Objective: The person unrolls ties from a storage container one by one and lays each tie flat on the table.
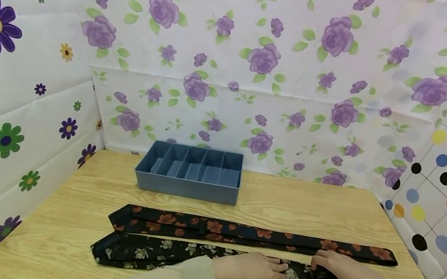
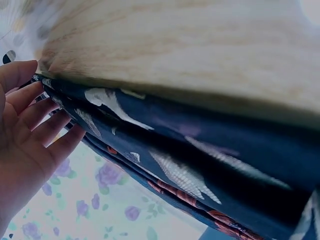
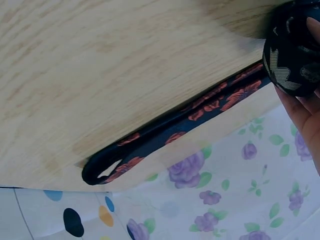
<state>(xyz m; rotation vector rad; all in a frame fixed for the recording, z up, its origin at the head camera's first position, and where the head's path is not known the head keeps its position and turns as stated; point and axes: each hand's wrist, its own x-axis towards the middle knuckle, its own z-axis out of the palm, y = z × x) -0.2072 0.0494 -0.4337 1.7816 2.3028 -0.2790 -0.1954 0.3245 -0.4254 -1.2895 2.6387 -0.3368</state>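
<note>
A black necktie with pale flowers (image 1: 140,253) lies lengthwise along the near part of the table, its wide pointed end at the left. My left hand (image 1: 251,271) rests on its middle with fingers extended; the left wrist view shows the fingers (image 2: 47,127) spread against the cloth. At the tie's right end, my right hand (image 1: 343,270) grips a rolled-up portion of it, and the round roll (image 3: 287,65) appears in the right wrist view. Just behind lies a second dark necktie with orange flowers (image 1: 245,235), folded lengthwise, stretching farther right.
A blue-grey box (image 1: 186,189) with several narrow compartments stands at the back of the wooden table (image 1: 302,208). Flowered sheeting (image 1: 229,85) hangs behind the table, with patterned sheets along both sides.
</note>
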